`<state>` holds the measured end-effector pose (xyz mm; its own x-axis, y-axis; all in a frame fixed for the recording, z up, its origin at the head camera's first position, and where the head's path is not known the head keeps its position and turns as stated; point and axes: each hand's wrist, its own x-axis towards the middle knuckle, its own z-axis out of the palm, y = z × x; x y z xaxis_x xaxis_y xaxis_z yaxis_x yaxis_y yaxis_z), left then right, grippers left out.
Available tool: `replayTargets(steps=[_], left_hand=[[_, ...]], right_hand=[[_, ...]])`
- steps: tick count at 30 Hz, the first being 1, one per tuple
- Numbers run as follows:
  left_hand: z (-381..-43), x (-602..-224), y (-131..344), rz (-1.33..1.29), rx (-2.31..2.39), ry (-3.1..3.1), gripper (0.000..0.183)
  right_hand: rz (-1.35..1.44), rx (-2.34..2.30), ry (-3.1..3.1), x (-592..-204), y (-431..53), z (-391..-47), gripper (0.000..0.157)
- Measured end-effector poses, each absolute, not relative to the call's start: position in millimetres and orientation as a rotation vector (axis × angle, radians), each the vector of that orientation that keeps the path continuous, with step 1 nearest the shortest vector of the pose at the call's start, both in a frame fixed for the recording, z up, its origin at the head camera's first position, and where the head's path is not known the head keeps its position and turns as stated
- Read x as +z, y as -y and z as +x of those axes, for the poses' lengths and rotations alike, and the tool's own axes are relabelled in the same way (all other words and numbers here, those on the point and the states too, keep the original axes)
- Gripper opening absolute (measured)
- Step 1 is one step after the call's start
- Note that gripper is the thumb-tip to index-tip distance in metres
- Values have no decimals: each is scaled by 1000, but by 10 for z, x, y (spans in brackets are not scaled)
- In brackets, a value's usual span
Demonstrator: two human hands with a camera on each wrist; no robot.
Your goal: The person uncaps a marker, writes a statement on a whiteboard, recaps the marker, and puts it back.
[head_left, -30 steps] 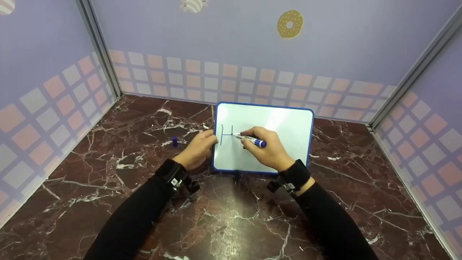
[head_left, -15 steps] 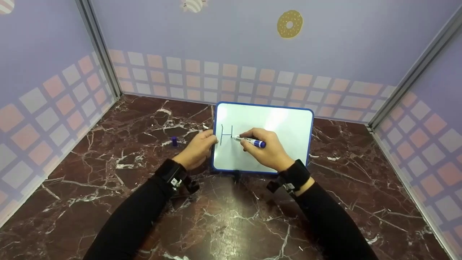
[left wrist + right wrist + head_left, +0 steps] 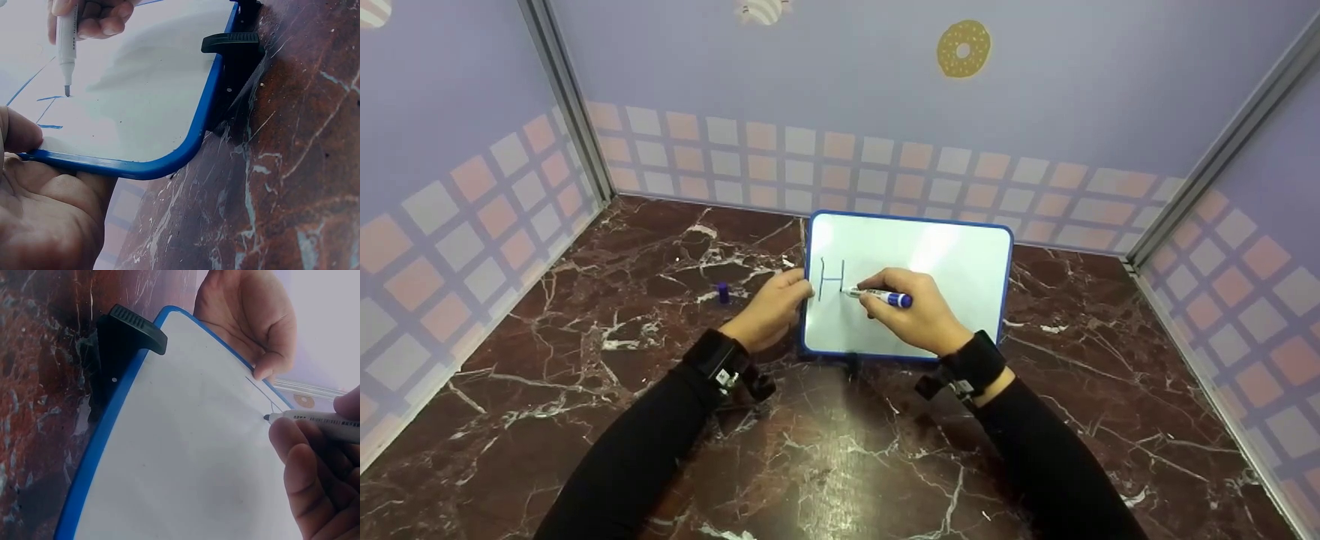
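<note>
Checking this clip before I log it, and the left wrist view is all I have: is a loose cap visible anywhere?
Observer: Yes, the head view shows a small purple cap on the marbled table, to the left of the left grip.
Operator: My picture cuts off the marker at its top edge. What colour is its back end?
Observer: Blue; in the head view it shows against the right grip.
</note>
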<state>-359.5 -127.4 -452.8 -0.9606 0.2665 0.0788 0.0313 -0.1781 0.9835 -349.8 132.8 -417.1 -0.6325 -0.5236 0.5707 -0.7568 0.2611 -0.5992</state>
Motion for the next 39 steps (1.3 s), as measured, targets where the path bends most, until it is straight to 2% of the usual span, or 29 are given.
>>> replayTargets(steps=[8,20,29,39], left_hand=[[-3586,-4522,1257,356,2292,-1860,32],[-3599,-4494,1267,360,2287,-1865,29],[-3580,-4520,1269,376,2281,-1856,40],[-3589,-4523,1266,358,2273,-1885,37]], right_hand=[[1206,1294,2286,-4162,-1341,-3493,13],[1241,1256,2296,-4132,-1343,-3499,13],[1224,1274,2333,-4131,-1343,-3464,13],[1255,1262,2299,-4133,-1367,-3487,14]])
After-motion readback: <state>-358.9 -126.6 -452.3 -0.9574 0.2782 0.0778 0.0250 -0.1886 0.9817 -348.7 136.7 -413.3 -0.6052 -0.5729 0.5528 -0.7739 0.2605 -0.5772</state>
